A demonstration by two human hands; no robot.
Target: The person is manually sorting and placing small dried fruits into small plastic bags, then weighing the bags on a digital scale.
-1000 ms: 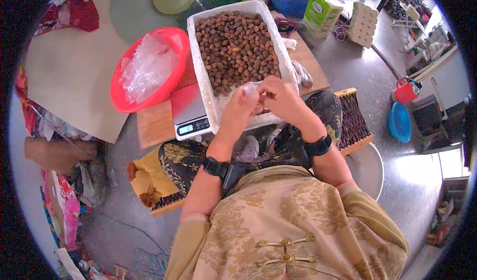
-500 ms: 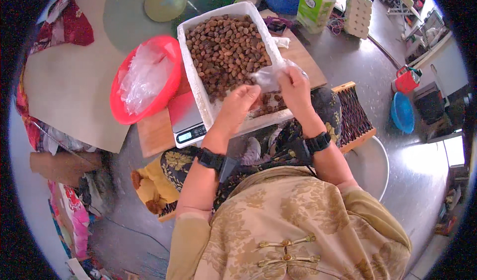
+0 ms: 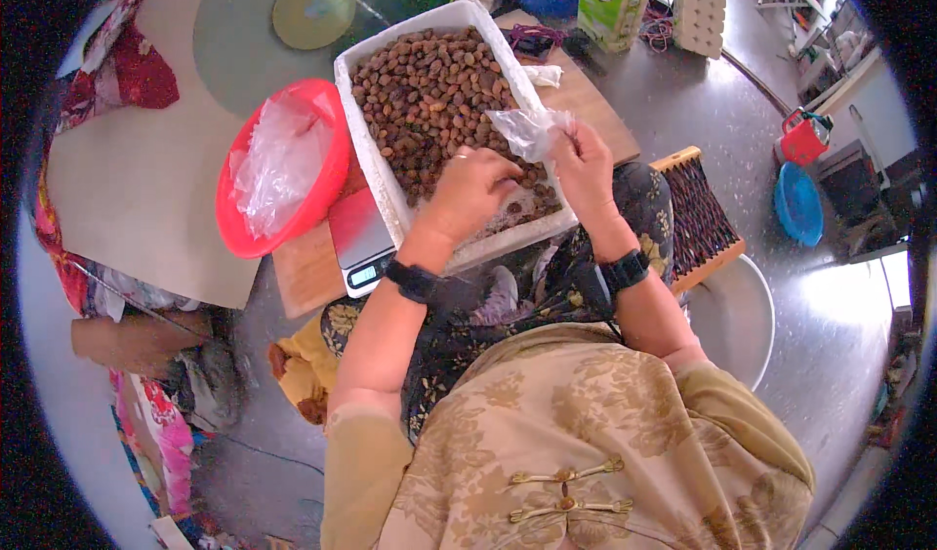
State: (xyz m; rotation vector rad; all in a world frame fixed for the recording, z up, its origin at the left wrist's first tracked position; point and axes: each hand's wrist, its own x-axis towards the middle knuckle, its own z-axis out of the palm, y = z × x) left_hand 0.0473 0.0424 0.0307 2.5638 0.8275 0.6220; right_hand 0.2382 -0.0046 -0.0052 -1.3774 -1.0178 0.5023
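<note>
A white foam box (image 3: 392,216) holds a heap of small brown oval pieces (image 3: 429,86) that look like dried fruit. My left hand (image 3: 470,197) is down in the near part of the box, its fingers curled at the heap; the fingertips are partly hidden, so what they hold cannot be made out. Above the box's right rim, my right hand (image 3: 586,164) pinches a small clear plastic bag (image 3: 527,132), which hangs to the left over the pieces. Around the left hand, the box's pale bottom shows through a thinner layer.
Left of the box, a red basin (image 3: 234,228) with clear plastic bags (image 3: 278,169) leans by a digital scale (image 3: 363,275). A wooden board (image 3: 303,272) lies underneath. Beyond stand a green tissue pack (image 3: 612,8) and an egg tray (image 3: 700,13). A woven-seat stool (image 3: 698,213) is at right.
My left hand has come away from the bag and dropped into the heap, fingers curling. My right hand keeps the bag, which now spreads out more. The view has shifted slightly.
</note>
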